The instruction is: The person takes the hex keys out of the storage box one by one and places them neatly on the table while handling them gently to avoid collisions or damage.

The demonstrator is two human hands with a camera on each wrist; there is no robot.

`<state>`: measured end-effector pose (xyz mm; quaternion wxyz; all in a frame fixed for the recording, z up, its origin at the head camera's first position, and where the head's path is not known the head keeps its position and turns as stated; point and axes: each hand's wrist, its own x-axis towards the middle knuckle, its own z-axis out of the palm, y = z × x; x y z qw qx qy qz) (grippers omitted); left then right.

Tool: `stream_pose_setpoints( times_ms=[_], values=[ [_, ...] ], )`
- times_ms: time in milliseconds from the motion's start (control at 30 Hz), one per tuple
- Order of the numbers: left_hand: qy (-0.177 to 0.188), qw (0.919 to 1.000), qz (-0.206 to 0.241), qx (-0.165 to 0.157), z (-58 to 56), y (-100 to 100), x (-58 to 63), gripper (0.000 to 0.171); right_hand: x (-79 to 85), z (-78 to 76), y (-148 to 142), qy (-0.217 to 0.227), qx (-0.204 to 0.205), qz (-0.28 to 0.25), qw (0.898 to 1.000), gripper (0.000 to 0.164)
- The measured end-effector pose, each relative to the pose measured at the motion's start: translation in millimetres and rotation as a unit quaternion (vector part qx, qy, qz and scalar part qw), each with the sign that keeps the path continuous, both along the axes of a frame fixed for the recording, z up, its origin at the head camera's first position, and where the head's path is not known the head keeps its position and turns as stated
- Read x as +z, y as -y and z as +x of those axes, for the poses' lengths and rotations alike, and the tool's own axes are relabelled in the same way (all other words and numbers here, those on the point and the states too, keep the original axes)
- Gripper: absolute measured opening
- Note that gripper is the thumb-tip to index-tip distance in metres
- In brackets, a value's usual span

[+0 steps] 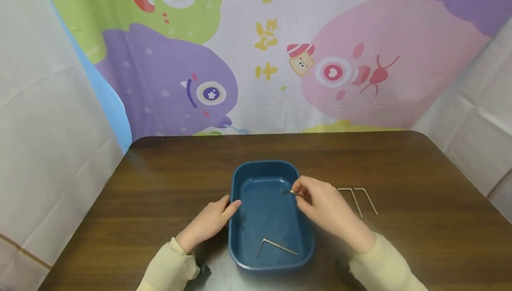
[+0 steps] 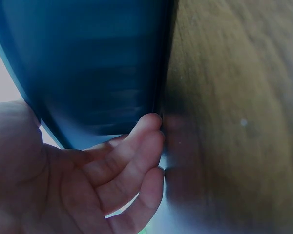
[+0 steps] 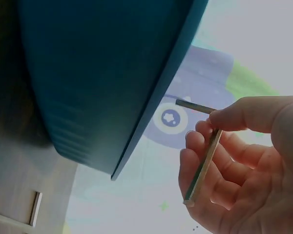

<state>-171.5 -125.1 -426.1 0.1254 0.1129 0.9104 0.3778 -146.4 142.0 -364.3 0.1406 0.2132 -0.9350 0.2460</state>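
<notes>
A dark blue plastic tray [image 1: 269, 213] stands on the table in the head view. My left hand [image 1: 211, 221] holds its left side, thumb over the rim and the other fingers against the outer wall, as the left wrist view shows. Over the tray's right rim, my right hand [image 1: 326, 203] pinches an L-shaped hex key [image 3: 203, 165] between thumb and fingers; its short arm points toward the tray. Another hex key [image 1: 281, 247] lies on the tray floor near the front. Right of the tray, two more, a left hex key [image 1: 357, 203] and a right hex key [image 1: 370, 202], lie side by side.
The dark wooden table [image 1: 180, 166] extends on both sides of the tray. A cartoon-printed curtain [image 1: 264, 104] hangs behind its far edge, and pale cloth [image 1: 52, 104] hangs along the left and right sides.
</notes>
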Motion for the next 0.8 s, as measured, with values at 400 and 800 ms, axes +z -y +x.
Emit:
stream_pose_setpoints(
  times_ms=[400,800],
  values=[
    [0.000,1.0000,0.001,0.000,-1.0,1,0.2,0.034,4.5,-7.7,-24,0.024,-0.036,0.012,0.999,0.010],
    [-0.003,1.0000,-0.001,-0.006,-0.7,2,-1.0,0.035,2.5,-12.3,-54,0.020,-0.073,0.008,0.997,0.007]
  ],
)
